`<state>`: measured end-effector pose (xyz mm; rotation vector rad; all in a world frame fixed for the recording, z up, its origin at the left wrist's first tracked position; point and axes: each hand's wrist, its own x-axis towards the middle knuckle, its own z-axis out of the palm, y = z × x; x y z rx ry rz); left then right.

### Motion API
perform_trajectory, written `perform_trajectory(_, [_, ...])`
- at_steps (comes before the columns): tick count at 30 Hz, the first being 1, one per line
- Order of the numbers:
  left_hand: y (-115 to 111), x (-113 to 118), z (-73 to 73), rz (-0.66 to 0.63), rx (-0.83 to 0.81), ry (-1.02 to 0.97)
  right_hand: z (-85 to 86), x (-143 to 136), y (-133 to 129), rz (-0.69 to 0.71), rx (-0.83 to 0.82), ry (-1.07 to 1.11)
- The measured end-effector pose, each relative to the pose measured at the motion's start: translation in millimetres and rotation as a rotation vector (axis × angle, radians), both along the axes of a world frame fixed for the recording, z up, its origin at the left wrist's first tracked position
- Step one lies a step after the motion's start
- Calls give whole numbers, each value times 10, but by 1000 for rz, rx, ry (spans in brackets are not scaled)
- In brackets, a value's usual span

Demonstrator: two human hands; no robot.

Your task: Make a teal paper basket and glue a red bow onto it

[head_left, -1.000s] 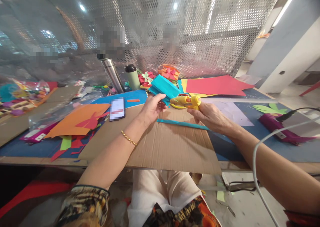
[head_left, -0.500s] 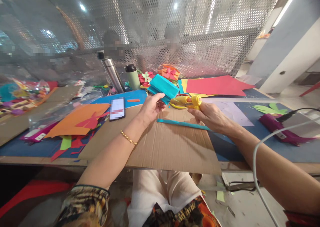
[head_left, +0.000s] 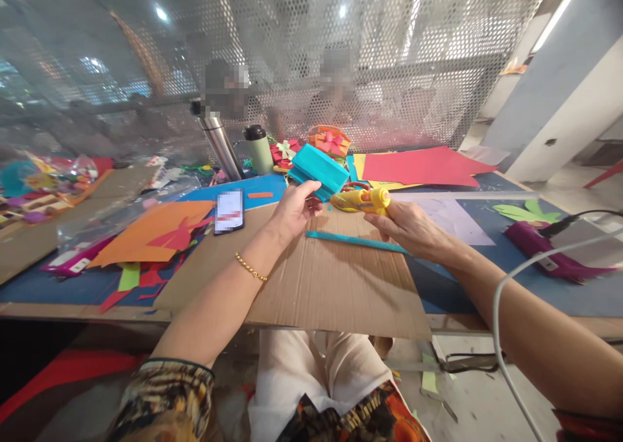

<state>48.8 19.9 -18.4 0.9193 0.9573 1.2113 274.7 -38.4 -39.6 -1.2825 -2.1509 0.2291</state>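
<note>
Green bottle [head_left: 261, 153]: capped, contents not visible. Blue folded paper [head_left: 318, 169]: above cardboard [head_left: 335, 286], pinched at near edge by left hand [head_left: 294, 209]. Right hand [head_left: 407, 226]: clamped on yellow glue gun [head_left: 359, 201], beside the paper.

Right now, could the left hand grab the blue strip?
Probably not: the left hand grips the folded blue paper, though the blue strip lies close by, its left end uncovered.

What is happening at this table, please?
The person's left hand holds a folded turquoise paper piece above a cardboard sheet. The right hand grips a yellow glue gun, its tip close to the paper; whether they touch is hard to tell. A narrow turquoise strip lies on the cardboard.
</note>
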Motion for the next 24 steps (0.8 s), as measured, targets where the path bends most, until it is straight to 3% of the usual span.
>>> perform_trajectory(8, [8, -25, 43, 21, 5, -19, 156, 85, -60, -109, -52, -31])
perform_trajectory(13, [44, -65, 65, 47, 4, -22, 243, 291, -31, -224, -46, -99])
perform_trajectory(18, [126, -112, 30, 49, 32, -36, 131, 716, 172, -397, 31, -428])
perform_trajectory(24, [245, -137, -25, 70, 108, -54, -67, 1153, 302, -332, -63, -703])
